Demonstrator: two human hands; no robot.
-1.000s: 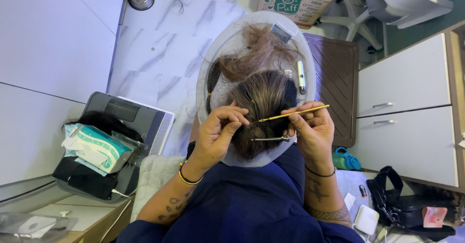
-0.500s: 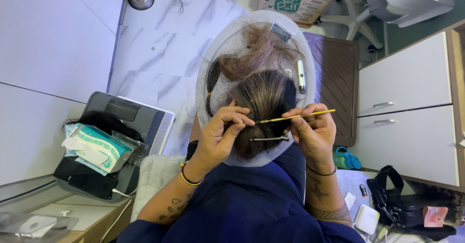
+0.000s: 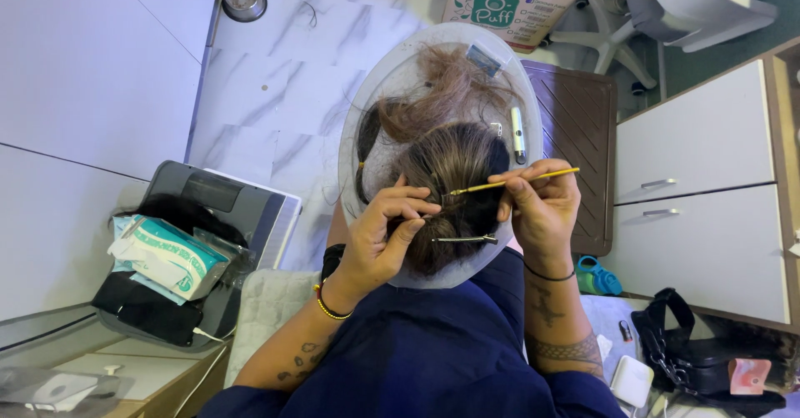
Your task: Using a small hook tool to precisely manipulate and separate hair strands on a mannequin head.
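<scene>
Left hand (image 3: 385, 239) curled on a lock of brown hair (image 3: 454, 193), fingers pinched shut around the strands beside a silver metal hair clip (image 3: 463, 239). Right hand (image 3: 540, 205) closed on a thin yellow stick-like tool (image 3: 512, 182), tip resting in the hair. All over a clear plastic tray (image 3: 367, 118), hair near its lower edge.
</scene>
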